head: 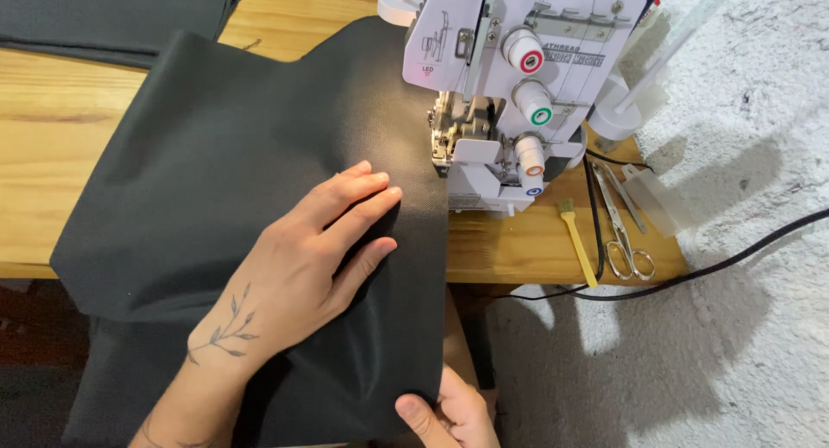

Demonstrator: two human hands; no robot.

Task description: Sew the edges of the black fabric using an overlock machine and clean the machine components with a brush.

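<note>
From the head cam: big sheet of dark fabric (224, 180) spread over the wooden counter (52, 129), its right edge running up to the white serger (509, 85). Left hand (315, 258) lies flat and open on the fabric, fingers pointing toward the machine. Right hand (453, 413) pinches the fabric's near right corner at the bottom edge. Scissors (623, 232) and a yellow brush (577, 241) sit right of the machine, and more dark cloth (121, 16) is folded far left.
</note>
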